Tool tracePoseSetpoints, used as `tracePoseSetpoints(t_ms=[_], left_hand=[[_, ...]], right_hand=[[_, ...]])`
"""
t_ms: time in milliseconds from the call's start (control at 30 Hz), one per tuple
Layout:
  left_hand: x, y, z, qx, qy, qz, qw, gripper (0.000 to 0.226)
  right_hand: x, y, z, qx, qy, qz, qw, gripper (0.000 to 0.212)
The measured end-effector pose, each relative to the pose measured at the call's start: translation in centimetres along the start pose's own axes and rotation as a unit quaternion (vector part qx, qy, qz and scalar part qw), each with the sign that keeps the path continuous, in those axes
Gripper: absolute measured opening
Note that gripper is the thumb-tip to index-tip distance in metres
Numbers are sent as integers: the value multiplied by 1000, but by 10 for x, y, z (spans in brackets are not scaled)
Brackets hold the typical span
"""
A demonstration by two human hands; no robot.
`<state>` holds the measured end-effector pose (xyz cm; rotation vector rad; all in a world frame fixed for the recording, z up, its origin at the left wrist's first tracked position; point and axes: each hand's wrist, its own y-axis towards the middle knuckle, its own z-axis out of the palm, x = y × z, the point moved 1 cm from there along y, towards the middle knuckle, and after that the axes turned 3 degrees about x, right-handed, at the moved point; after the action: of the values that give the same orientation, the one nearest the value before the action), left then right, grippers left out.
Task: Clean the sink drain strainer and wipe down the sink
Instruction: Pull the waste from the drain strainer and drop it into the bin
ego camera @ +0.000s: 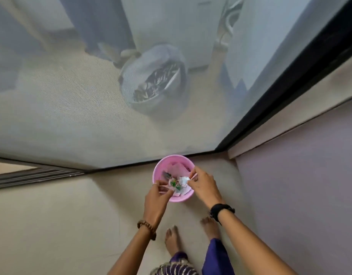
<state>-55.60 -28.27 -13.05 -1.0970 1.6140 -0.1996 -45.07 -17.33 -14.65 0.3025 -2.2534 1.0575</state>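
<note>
- Both hands meet over a small pink bin [167, 163] standing on the floor in the corner by a mesh screen door [72, 96].
- The left hand [155, 197] and the right hand [204, 186] pinch a small object [178, 182] between their fingertips; too blurred to say it is the strainer.
- Paper scraps [177, 169] lie in the bin.
- Beyond the mesh stands a lined grey bin [153, 80].

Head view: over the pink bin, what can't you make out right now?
- What the left hand and right hand pinch: small and blurred, partly hidden by the fingers; possibly the strainer.
- Scraps in the pink bin: too small to identify.
- Lined bin outside: hazed by the mesh screen.
- Sink: not in view.
- Forearms: cut off by the bottom edge.
</note>
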Motion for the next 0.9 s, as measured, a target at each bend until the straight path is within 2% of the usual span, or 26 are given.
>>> tracePoseSetpoints(t_ms=[200, 300, 400, 467, 533, 600, 733, 900], left_hand=[[118, 128, 51, 4, 88, 7, 996, 26], [161, 171, 74, 39, 133, -8, 990, 42], [180, 184, 83, 92, 135, -6, 987, 66], [178, 177, 83, 105, 143, -22, 984, 53], [164, 157, 80, 98, 108, -44, 988, 28], [132, 128, 75, 96, 20, -63, 993, 16], [36, 57, 61, 122, -151, -79, 978, 17], [-93, -44, 46, 189, -232, -19, 954, 20]], right_hand=[[-81, 134, 103, 24, -86, 41, 995, 8], [-113, 179, 141, 62, -114, 57, 990, 19], [-124, 191, 156, 79, -83, 86, 990, 28], [-122, 182, 153, 71, -3, 112, 991, 21], [-111, 159, 140, 69, 125, 136, 980, 17], [-91, 126, 113, 64, 246, 160, 954, 18], [-39, 47, 36, 16, 351, 147, 924, 17], [31, -68, -85, -55, 433, 81, 896, 21]])
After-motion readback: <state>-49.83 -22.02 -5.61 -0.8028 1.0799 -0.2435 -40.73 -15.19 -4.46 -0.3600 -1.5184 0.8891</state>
